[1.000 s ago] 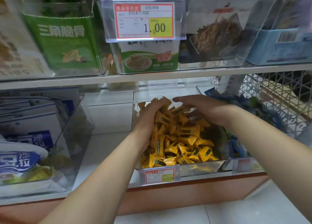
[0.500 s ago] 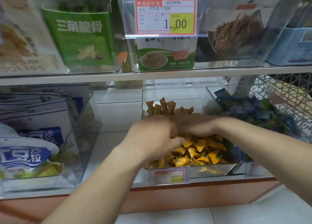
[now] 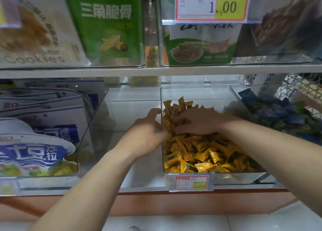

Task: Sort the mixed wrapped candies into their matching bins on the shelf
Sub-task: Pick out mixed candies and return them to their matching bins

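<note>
A clear bin (image 3: 195,91) on the lower shelf holds a heap of yellow wrapped candies (image 3: 205,154). My right hand (image 3: 196,121) lies palm down on the back of the heap, fingers pointing left and partly sunk among the wrappers. My left hand (image 3: 146,135) is at the bin's left wall, thumb raised and fingers loosely curled against the rim, with nothing visible in it. To the right, a second clear bin holds blue and green wrapped candies (image 3: 280,114).
A price tag (image 3: 191,183) hangs on the yellow bin's front. Left of it is a bare shelf gap (image 3: 135,112), then a clear bin of blue-and-white snack bags (image 3: 34,143). The upper shelf (image 3: 156,70) carries green boxes and cookie bags close overhead. White wire mesh (image 3: 296,86) stands at the far right.
My left hand has come out of the yellow heap to the bin's left wall. My right hand stays on the candies, and the view has moved closer.
</note>
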The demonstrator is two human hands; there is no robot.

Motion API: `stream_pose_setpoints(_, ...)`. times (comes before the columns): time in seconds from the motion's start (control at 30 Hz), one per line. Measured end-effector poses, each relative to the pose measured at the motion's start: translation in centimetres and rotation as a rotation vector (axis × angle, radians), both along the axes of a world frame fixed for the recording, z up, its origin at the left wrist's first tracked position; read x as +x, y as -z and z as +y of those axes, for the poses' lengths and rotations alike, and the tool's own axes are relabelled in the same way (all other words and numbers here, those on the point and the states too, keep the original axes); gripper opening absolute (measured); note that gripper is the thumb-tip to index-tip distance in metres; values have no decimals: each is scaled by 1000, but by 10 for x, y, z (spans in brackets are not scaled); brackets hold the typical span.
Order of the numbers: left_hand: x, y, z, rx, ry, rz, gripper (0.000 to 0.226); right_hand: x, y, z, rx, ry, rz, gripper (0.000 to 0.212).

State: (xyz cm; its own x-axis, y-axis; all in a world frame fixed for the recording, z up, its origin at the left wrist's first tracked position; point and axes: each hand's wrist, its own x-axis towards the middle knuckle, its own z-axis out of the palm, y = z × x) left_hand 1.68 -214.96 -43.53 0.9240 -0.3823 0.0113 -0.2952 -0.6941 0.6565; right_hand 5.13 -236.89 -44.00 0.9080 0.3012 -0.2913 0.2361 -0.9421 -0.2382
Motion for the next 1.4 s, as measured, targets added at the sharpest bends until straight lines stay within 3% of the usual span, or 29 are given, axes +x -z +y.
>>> stream_pose_setpoints(0.1,2,1,1,-6,1,-1,74,14,19,6,-345,101,143,101)
stream_pose_setpoints(0.23,6,7,5,0,-11,-8,60,25,14,-3,-438,308,123,132)
stream_pose_setpoints(0.33,5,8,4,-26,7,25,58,32,13,-13,-380,337,175,124)
stream_pose_setpoints(0.5,5,5,0,-84,35,53,59,32,25,-1,-247,193,319,101)
stream_pose_setpoints(0.77,3,3,1,-94,16,51,59,28,42,2,274,316,169,51)
stream_pose_setpoints(0.87,4,3,3,-120,-18,64,58,25,36,-8,589,401,151,37)
stream_pose_setpoints(0.97,4,6,5,-154,-36,68,57,27,14,-25,779,476,111,35)
stream_pose_setpoints(1.03,4,8,6,-180,-44,76,56,30,-1,-37,621,459,45,58)
stream_pose_setpoints(1.1,5,10,7,-199,-45,80,55,29,-15,-48,328,401,36,82)
stream_pose_setpoints(1.17,5,11,7,-204,-40,80,55,23,-25,-57,83,353,30,91)
stream_pose_setpoints(1.23,5,11,7,-205,-35,83,55,14,-32,-58,-66,361,-79,82)
stream_pose_setpoints(1.3,5,11,7,-198,-33,80,54,4,-33,-49,-59,309,-158,53)
stream_pose_setpoints(1.33,5,10,6,-192,-34,76,54,-2,-32,-41,-21,266,-86,46)
stream_pose_setpoints(1.4,6,10,5,-182,-38,71,55,-11,-24,-21,-58,174,200,68)
